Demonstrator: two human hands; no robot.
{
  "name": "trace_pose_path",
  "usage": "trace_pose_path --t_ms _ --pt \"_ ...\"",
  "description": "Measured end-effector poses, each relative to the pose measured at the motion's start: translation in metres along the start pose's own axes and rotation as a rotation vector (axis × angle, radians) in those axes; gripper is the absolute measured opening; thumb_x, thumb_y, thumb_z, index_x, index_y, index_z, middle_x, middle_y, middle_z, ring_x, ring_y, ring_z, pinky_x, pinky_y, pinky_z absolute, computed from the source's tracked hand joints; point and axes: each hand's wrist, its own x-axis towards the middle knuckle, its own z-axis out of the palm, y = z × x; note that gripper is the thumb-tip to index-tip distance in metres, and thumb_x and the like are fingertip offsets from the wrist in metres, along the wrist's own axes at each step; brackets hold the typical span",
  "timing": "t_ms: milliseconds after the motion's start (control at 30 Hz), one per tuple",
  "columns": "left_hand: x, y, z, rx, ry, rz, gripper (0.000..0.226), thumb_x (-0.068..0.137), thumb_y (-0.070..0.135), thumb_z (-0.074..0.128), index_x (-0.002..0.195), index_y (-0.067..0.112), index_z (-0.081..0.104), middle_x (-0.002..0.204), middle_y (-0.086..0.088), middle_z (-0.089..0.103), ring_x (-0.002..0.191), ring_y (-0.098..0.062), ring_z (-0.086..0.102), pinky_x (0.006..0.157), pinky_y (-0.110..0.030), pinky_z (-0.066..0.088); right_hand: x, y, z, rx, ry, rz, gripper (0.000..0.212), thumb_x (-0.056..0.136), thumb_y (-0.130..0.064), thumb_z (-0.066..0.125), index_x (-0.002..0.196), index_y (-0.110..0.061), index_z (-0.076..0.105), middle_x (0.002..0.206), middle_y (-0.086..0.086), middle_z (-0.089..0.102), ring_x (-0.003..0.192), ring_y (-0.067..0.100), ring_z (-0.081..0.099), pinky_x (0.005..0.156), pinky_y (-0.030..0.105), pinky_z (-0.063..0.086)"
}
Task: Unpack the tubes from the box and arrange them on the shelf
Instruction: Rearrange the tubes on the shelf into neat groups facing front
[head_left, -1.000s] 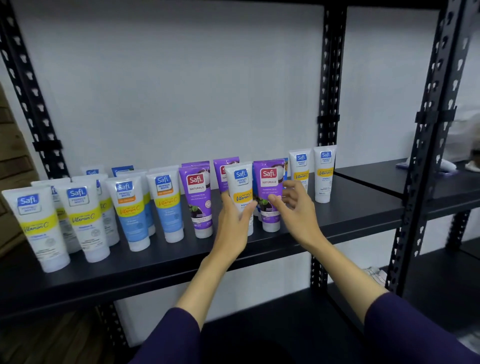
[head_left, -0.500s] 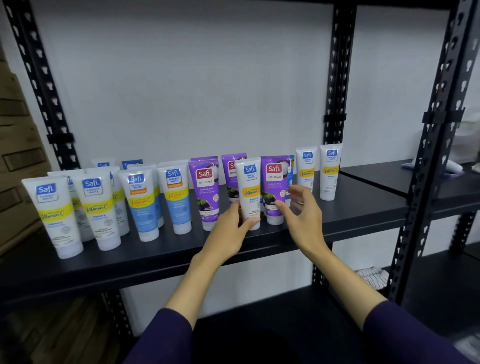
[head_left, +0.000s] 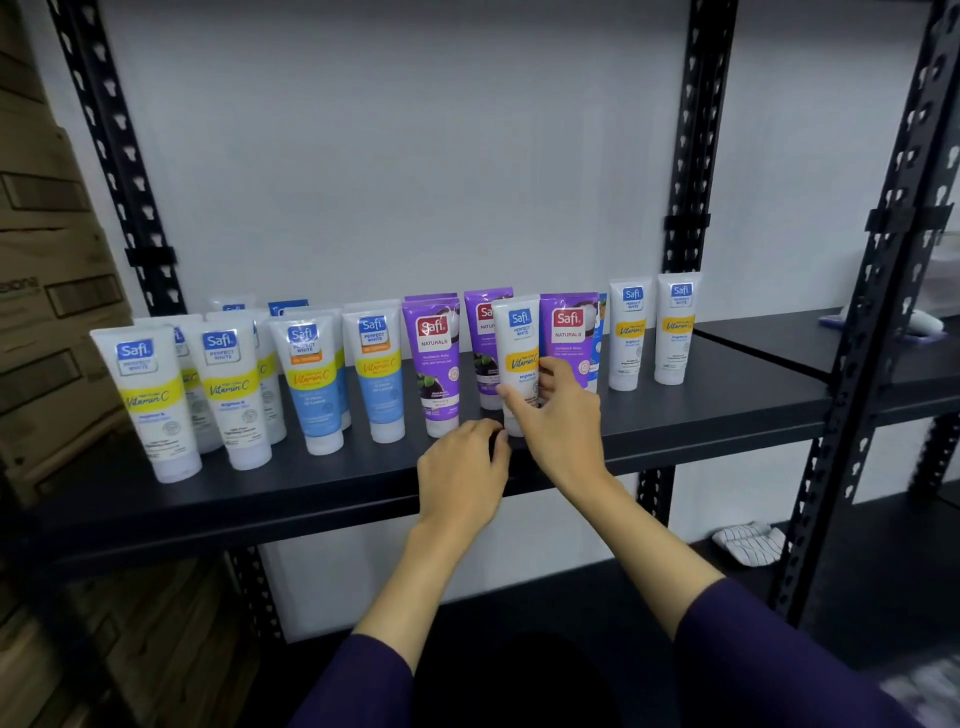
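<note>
- White with a yellow Vitamin C band, one tube (head_left: 517, 358) stands cap-down near the front edge of the black metal shelf (head_left: 311, 483), just past centre of the frame toward 3 o'clock.
- The right hand (head_left: 558, 415) grasps this tube, thumb on its 9 o'clock side and fingers curled round its 3 o'clock side.
- The left hand (head_left: 462, 467) sits just at 7 o'clock of the tube's cap, knuckles up, fingers curled loosely at the shelf edge and holding nothing.
- A purple tube (head_left: 569, 338) stands touching the held one at 3 o'clock; another purple tube (head_left: 434, 364) stands near at 9 o'clock.
- Farther toward 9 o'clock stand blue tubes (head_left: 317, 384) and more white-and-yellow tubes (head_left: 150, 400), in a rough double row.
- Two white tubes (head_left: 652, 330) stand apart at 3 o'clock, close to the black upright (head_left: 691, 156).
- Cardboard boxes (head_left: 47, 312) are stacked at the far 9 o'clock edge.
- Purple sleeves (head_left: 753, 660) cover both forearms.
</note>
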Motion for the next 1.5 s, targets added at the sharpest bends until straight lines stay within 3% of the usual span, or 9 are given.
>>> trace_pose_path --t_ms 167,300,400,467,600,867,1100,1300,1500 --pt "0.001 -0.001 0.000 0.011 0.001 0.006 0.026 0.099 0.034 0.040 0.101 0.023 0.063 0.096 0.006 0.065 0.084 -0.014 0.059 0.067 -0.032 0.050 0.005 -0.011 0.008 -0.030 0.027 0.046 0.051 0.082 -0.030 0.072 0.126 -0.013 0.051 0.123 0.002 0.061 0.114 0.013 0.058 0.080 0.016 0.045" --pt "0.004 0.005 0.000 -0.027 -0.020 -0.028 0.024 0.098 0.035 0.042 0.106 0.021 0.060 0.103 0.004 0.065 0.089 -0.016 0.060 0.070 -0.033 0.050 0.010 -0.033 -0.014 0.102 0.098 -0.024 0.048 0.080 -0.029 0.075 0.121 -0.017 0.053 0.106 -0.009 0.063 0.092 -0.002 0.060 0.068 0.001 0.045" --pt "0.018 0.021 0.005 -0.216 -0.102 -0.109 0.038 0.096 0.040 0.049 0.129 0.020 0.048 0.127 0.001 0.058 0.112 -0.018 0.057 0.087 -0.038 0.050 0.019 -0.038 -0.035 0.154 0.193 -0.044 0.045 0.081 -0.031 0.074 0.119 -0.018 0.053 0.096 -0.020 0.057 0.085 -0.014 0.056 0.069 -0.001 0.043" --pt "0.030 0.037 0.011 -0.391 -0.163 -0.161 0.054 0.093 0.042 0.055 0.138 0.020 0.036 0.137 0.001 0.050 0.123 -0.019 0.050 0.094 -0.039 0.044 0.024 -0.031 -0.049 0.156 0.256 -0.042 0.047 0.081 -0.031 0.074 0.120 -0.016 0.053 0.097 -0.018 0.058 0.086 -0.015 0.055 0.070 0.000 0.043" --pt "0.045 0.061 0.032 -0.577 -0.126 -0.191 0.063 0.083 0.045 0.067 0.131 0.023 0.034 0.131 0.005 0.052 0.119 -0.016 0.053 0.085 -0.035 0.045 0.026 -0.003 -0.074 0.112 0.297 -0.017 0.046 0.080 -0.030 0.075 0.119 -0.013 0.055 0.102 -0.008 0.064 0.090 -0.003 0.061 0.068 0.001 0.044" --pt "0.044 0.065 0.043 -0.428 -0.019 -0.192 0.058 0.084 0.046 0.066 0.127 0.019 0.038 0.127 0.002 0.053 0.114 -0.012 0.054 0.073 -0.026 0.045 0.023 0.052 -0.076 -0.012 0.224 0.023 0.044 0.082 -0.032 0.073 0.118 -0.017 0.054 0.107 -0.009 0.061 0.098 0.004 0.061 0.078 0.012 0.048" --pt "0.037 0.049 0.037 -0.287 0.097 -0.337 0.063 0.089 0.035 0.063 0.138 0.012 0.032 0.135 -0.006 0.046 0.124 -0.018 0.047 0.085 -0.033 0.050 0.022 0.073 -0.061 -0.115 0.167 0.065 0.050 0.082 -0.030 0.072 0.124 -0.016 0.049 0.118 -0.001 0.058 0.104 0.007 0.054 0.082 0.019 0.046" --pt "0.039 0.043 0.037 -0.241 0.142 -0.399 0.061 0.089 0.033 0.063 0.136 0.010 0.032 0.135 -0.010 0.045 0.126 -0.020 0.045 0.086 -0.035 0.052 0.021 0.075 -0.062 -0.195 0.176 0.048 0.052 0.082 -0.035 0.072 0.124 -0.015 0.049 0.117 0.001 0.059 0.105 0.010 0.055 0.084 0.024 0.047" --pt "0.024 0.055 0.038 -0.234 0.307 -0.273 0.073 0.087 0.030 0.067 0.143 0.010 0.023 0.144 -0.013 0.029 0.134 -0.022 0.031 0.088 -0.033 0.052 0.022 0.077 -0.063 -0.141 0.156 0.055 0.059 0.082 -0.035 0.072 0.130 -0.017 0.044 0.122 0.000 0.058 0.109 0.012 0.057 0.088 0.030 0.052"
